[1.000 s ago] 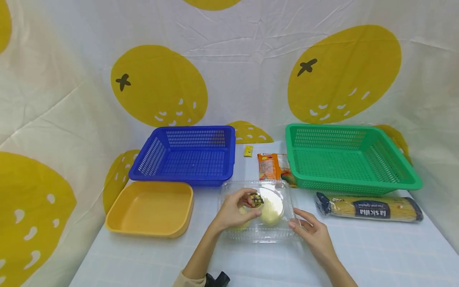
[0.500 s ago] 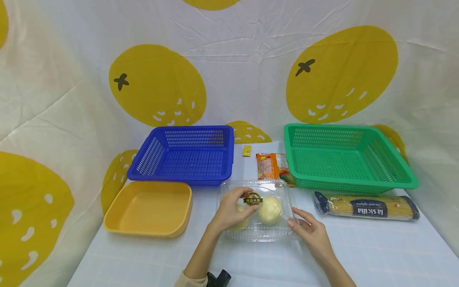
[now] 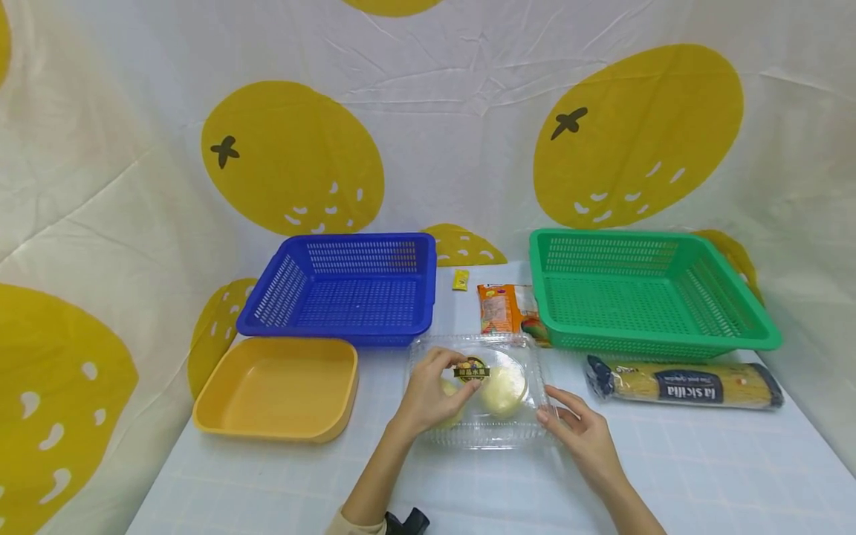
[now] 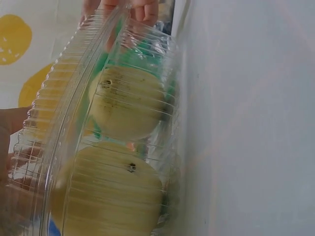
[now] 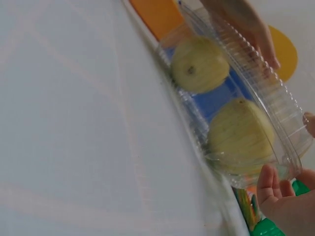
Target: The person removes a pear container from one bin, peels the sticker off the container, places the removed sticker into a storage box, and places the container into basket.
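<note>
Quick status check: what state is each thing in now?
Clear container: lid on
Two fruits: inside it
Blue basket: upright
Green basket: upright
Yellow tub: upright
Orange packet: lying flat, partly hidden
Small yellow packet: lying flat
Pasta pack: lying down, wrapped
Left hand: touching lid
Right hand: holding container edge

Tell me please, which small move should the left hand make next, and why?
Probably the left hand should slide to the left edge of the clear box: it lies over the box's top, by the dark label, while the right hand is at the right edge. Holding both sides would likely keep the two pale fruits inside steady.
</note>
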`<action>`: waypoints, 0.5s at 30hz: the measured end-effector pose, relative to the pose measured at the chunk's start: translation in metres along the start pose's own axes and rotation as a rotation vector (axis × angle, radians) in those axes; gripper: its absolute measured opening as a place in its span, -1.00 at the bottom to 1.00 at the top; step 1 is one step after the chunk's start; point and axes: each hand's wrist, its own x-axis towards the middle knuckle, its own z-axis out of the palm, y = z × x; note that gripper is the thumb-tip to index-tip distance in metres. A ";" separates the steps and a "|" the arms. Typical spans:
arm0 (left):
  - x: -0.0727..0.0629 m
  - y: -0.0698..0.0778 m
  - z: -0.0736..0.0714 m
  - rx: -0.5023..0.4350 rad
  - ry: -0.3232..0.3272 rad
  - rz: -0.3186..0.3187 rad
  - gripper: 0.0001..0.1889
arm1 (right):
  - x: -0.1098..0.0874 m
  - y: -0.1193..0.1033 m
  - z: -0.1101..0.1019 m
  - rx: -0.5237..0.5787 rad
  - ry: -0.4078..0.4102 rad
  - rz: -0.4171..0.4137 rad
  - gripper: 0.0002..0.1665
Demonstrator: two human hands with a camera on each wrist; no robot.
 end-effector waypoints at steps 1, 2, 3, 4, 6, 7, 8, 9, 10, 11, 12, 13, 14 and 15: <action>0.000 0.000 0.000 0.002 0.008 0.002 -0.65 | 0.000 0.000 0.000 -0.003 0.000 0.005 -0.47; 0.000 -0.001 0.000 0.002 0.011 0.006 -0.66 | 0.000 0.000 0.000 -0.004 -0.001 0.009 -0.47; 0.000 -0.002 0.000 0.003 0.009 0.013 -0.66 | 0.000 0.000 0.000 -0.006 0.001 0.015 -0.47; 0.000 -0.002 0.001 0.004 0.005 0.020 -0.66 | 0.000 0.000 0.000 -0.008 0.003 0.020 -0.47; 0.000 -0.002 0.002 0.003 -0.004 0.032 -0.67 | 0.000 0.000 0.000 -0.006 0.007 0.026 -0.48; 0.000 -0.003 0.002 0.003 -0.011 0.037 -0.66 | 0.000 0.000 0.000 -0.005 0.008 0.027 -0.48; 0.000 -0.003 0.002 0.003 -0.017 0.043 -0.66 | -0.001 0.000 -0.001 -0.007 0.010 0.027 -0.48; 0.000 -0.003 0.003 -0.003 -0.019 0.046 -0.67 | -0.001 0.000 -0.001 -0.010 0.009 0.025 -0.47; -0.001 -0.003 0.003 -0.010 -0.020 0.045 -0.67 | -0.001 0.000 -0.002 -0.014 0.006 0.022 -0.47; -0.001 -0.003 0.002 -0.022 -0.020 0.041 -0.67 | -0.001 0.000 -0.002 -0.017 0.002 0.020 -0.46; -0.001 -0.002 0.002 -0.041 -0.022 0.035 -0.68 | -0.001 0.001 -0.003 -0.024 0.000 0.019 -0.46; -0.001 -0.002 0.001 -0.064 -0.030 0.028 -0.68 | -0.001 0.001 -0.003 -0.025 -0.003 0.015 -0.46; 0.000 -0.002 0.000 -0.094 -0.037 0.016 -0.68 | -0.001 0.001 -0.003 -0.028 -0.004 0.013 -0.45; 0.000 -0.002 -0.001 -0.127 -0.043 0.001 -0.68 | 0.000 0.001 -0.003 -0.025 -0.005 0.010 -0.45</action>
